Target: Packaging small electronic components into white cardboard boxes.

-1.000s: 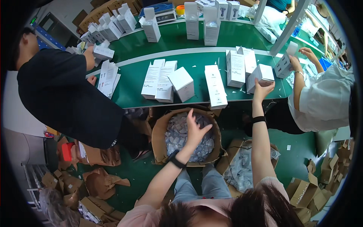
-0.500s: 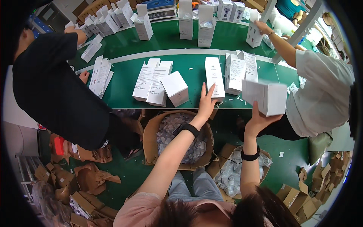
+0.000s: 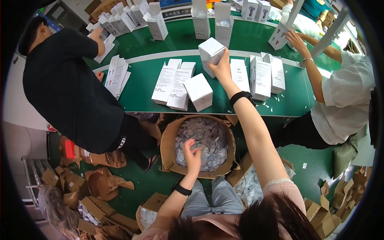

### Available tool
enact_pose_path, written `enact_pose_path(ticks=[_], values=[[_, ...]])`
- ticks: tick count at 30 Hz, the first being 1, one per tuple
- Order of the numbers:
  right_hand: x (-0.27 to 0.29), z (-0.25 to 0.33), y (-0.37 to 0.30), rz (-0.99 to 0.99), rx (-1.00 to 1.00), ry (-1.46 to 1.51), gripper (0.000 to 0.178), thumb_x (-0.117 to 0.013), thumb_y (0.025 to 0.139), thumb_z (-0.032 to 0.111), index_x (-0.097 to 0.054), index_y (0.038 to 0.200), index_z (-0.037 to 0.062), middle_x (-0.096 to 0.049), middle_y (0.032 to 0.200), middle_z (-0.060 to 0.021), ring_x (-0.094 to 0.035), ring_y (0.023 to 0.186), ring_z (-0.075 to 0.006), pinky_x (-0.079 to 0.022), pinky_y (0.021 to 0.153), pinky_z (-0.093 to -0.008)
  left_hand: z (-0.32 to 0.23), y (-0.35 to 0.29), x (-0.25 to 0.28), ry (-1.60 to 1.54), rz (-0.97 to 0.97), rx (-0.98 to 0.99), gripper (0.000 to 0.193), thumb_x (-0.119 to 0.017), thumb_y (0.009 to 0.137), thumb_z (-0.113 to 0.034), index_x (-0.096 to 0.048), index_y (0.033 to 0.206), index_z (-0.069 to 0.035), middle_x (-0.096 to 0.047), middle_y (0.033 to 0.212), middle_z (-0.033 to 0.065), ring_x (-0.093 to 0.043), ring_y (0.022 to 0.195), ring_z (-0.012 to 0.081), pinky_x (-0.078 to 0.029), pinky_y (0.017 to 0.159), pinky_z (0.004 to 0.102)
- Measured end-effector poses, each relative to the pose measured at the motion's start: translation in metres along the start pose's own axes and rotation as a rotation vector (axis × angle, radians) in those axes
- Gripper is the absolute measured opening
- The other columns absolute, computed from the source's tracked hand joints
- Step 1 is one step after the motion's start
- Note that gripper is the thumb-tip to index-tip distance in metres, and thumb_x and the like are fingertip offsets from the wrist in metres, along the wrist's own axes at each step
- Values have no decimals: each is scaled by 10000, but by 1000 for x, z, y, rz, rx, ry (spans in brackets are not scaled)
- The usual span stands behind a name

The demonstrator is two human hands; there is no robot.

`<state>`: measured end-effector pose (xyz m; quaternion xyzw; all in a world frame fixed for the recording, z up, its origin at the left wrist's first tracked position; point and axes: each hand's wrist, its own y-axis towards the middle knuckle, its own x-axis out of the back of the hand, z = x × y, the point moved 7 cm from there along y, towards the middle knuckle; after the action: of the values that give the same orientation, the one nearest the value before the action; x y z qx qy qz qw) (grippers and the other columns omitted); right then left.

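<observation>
My right hand grips a white carton box above the green worktable, its fingers wrapped round the side. Drawn back from the table's edge, my left hand is above a large brown cardboard box full of small clear packets. Its fingers are apart and hold nothing. A white box stands on the table left of my right wrist, with two printed flat-lying boxes beside it. Partly behind my right forearm lies another white box.
Several open white boxes stand along the far side. A person in black works at the left; one in a white shirt handles a box at the right. Paper scraps lie near the edge. Torn cartons litter the floor.
My right hand has carried the white box leftward and farther over the table. My left hand has left the box it touched and moved back over the cardboard box of packets.
</observation>
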<state>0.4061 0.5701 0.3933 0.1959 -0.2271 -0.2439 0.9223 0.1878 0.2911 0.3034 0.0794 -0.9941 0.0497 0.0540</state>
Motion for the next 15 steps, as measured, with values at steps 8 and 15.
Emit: enact_pose_path(ticks=[8,15], values=[[133,-8,-16,-141,149,-555,586,-727,626,213,-489,1142,69,-398,1204,-194,-338,1144,-350,-278,947,-445,-25,25,73,-6,-279,-21,360,-487,721,76,-425,1058,-36,-472,1035,70,-475,972,160,-372,852,266],[225,-54,-6,-52,-67,-868,435,-683,684,236,-541,1061,69,-547,1018,-151,-460,1026,-331,-350,878,-389,-100,83,38,-57,0,-126,288,-572,747,7,-470,1014,-27,-513,922,46,-517,839,130,-433,699,226]])
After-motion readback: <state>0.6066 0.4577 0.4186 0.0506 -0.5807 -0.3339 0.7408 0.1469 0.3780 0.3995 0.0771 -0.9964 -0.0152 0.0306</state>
